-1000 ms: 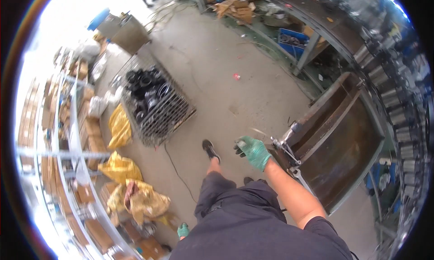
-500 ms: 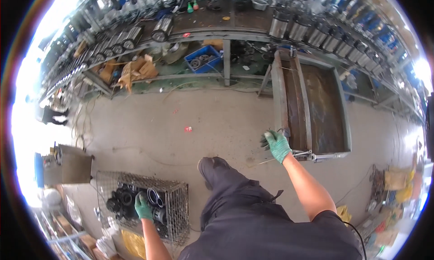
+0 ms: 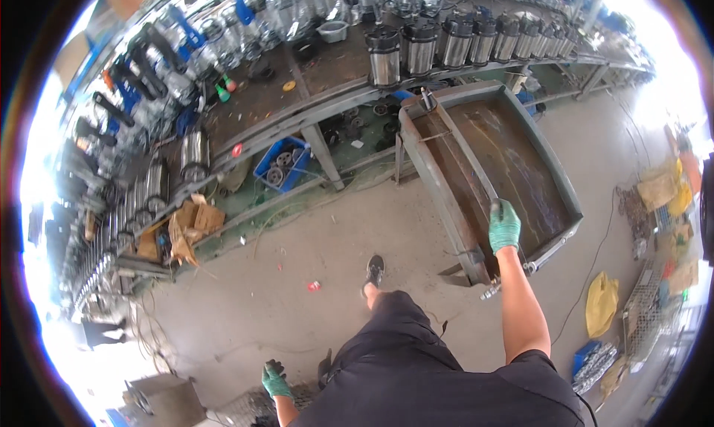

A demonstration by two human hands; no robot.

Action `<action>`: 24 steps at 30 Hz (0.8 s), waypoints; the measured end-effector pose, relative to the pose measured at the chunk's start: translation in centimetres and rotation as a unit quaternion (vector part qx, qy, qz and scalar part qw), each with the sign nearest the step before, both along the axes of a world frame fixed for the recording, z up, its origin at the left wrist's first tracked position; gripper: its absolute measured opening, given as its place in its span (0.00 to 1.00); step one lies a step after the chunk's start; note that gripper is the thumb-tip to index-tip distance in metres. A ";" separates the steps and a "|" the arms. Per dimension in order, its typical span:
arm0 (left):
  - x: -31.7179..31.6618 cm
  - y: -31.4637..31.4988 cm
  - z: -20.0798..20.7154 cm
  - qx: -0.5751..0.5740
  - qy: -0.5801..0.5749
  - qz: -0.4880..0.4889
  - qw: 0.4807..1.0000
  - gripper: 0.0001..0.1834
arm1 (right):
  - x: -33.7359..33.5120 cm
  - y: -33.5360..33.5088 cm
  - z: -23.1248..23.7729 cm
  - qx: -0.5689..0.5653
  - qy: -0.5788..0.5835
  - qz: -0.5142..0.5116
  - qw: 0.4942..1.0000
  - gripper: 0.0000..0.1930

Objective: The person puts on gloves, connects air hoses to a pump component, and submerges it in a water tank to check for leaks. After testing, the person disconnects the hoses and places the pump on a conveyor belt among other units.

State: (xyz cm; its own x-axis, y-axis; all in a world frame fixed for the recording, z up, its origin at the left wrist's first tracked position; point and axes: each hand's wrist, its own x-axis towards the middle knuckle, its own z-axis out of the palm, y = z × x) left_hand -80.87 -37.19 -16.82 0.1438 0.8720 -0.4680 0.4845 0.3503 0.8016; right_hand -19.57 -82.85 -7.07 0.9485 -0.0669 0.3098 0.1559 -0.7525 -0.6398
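My right hand, in a green glove with dark fingertips, is over the grey metal trough, by its lengthwise divider. Nothing shows in its fingers, which point forward; whether it touches the divider I cannot tell. Brown, cloudy liquid with an oily sheen fills the wider side of the trough. Low at the left, my left hand wears the same kind of glove, its fingers loosely apart and holding nothing. Beside it a wire cage shows only in part, mostly hidden at the lower edge.
A long bench runs across the far side, bearing steel cylinders with black tops. Beneath it are a blue crate of round metal parts and torn cardboard. A yellow bag lies at the right; a hose trails at the left.
My view has turned right, and I have stepped toward the trough. My right hand has come over it from beside its edge. My left hand has moved away from the black parts in the cage.
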 end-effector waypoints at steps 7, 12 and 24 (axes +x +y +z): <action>32.7 7.2 5.4 0.044 0.009 -0.287 0.957 0.19 | 5.6 -5.1 -6.2 -0.100 0.034 -0.158 0.982 0.16; 61.9 3.8 11.6 0.315 -0.001 -0.601 0.734 0.14 | 5.2 -5.0 -7.3 -0.100 0.160 -0.243 0.952 0.22; 104.7 -19.4 6.1 0.462 -0.035 -0.851 0.249 0.22 | 8.0 -3.0 -6.7 -0.212 0.336 -0.306 0.865 0.21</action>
